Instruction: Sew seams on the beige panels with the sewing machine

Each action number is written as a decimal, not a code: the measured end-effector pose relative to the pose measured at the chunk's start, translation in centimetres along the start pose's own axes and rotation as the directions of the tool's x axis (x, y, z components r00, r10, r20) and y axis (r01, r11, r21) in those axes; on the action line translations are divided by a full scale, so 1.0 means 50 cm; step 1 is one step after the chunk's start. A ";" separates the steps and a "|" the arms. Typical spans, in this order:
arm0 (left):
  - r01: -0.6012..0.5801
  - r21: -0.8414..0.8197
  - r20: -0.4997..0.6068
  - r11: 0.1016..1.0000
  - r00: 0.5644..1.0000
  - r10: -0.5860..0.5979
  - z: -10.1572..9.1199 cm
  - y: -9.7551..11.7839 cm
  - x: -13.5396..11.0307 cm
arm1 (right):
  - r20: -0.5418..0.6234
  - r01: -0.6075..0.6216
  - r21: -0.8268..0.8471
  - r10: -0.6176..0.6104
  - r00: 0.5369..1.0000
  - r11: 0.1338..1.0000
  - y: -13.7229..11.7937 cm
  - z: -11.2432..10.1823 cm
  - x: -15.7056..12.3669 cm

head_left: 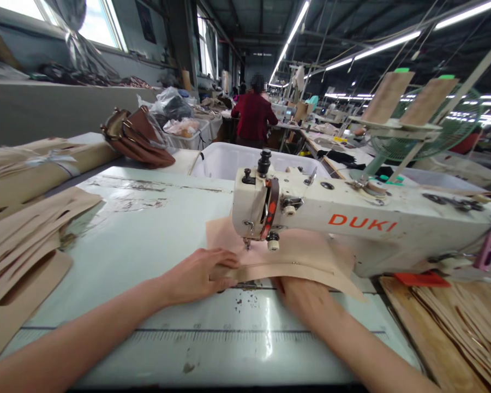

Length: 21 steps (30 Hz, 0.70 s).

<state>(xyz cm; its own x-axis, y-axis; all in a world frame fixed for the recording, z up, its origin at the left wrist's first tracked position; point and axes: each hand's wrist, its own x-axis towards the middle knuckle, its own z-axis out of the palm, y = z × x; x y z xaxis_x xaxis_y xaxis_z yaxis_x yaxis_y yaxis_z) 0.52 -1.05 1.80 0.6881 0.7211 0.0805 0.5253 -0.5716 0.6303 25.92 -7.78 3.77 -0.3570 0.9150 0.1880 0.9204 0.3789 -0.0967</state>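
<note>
A beige piece of fabric or leather (311, 248) lies under the needle and presser foot of a white sewing machine (253, 196). A zipper-like line with a small metal part runs along its near strip. My left hand (207, 273) pinches the left end of this strip, fingers on top and thumb at the near side, just left of and below the needle. My right hand (305, 300) reaches beneath the near edge of the piece, right of the needle; its fingers are hidden under the material.
Cut beige pieces (36, 234) are stacked at the left, beside a tied bundle (45, 164). A brown bag (141, 136) lies behind. More strips rest on a wooden board (409, 316) at the right. Thread cones (388, 95) stand above the machine. A person (253, 114) sits farther back.
</note>
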 end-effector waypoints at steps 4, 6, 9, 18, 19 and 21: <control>-0.120 0.111 0.087 0.987 0.990 0.111 0.000 0.001 -0.029 | -0.108 -0.010 -0.087 0.000 0.994 0.996 -0.070 -0.016 -0.051; -0.113 0.188 0.123 0.976 0.988 0.091 0.004 0.003 -0.039 | -0.128 0.043 -0.118 -0.058 0.990 0.992 -0.078 0.010 -0.052; -0.101 0.261 0.136 0.960 0.988 0.067 0.012 0.006 -0.035 | -0.052 0.054 -0.134 -0.061 0.997 0.989 -0.043 0.071 -0.033; -0.151 0.269 0.061 0.951 0.988 0.140 0.030 0.001 0.001 | -0.183 0.113 -0.181 -0.146 0.972 0.977 0.045 -0.163 0.007; -0.152 0.272 0.059 0.950 0.988 0.141 0.031 -0.001 0.000 | -0.366 0.073 -0.255 -0.166 0.916 0.964 0.050 -0.224 0.028; -0.159 0.276 0.046 0.948 0.987 0.152 0.032 -0.003 -0.002 | -0.516 0.015 -0.424 -0.254 0.818 0.906 0.072 -0.329 0.090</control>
<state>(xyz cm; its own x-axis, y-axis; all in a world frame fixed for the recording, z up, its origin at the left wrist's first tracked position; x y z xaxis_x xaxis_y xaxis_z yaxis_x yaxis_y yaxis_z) 1.18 -1.66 0.43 0.7825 0.6068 0.1395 0.5268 -0.7647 0.3711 30.24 -4.59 20.36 -0.4438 0.5810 0.6823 0.8961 0.2979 0.3292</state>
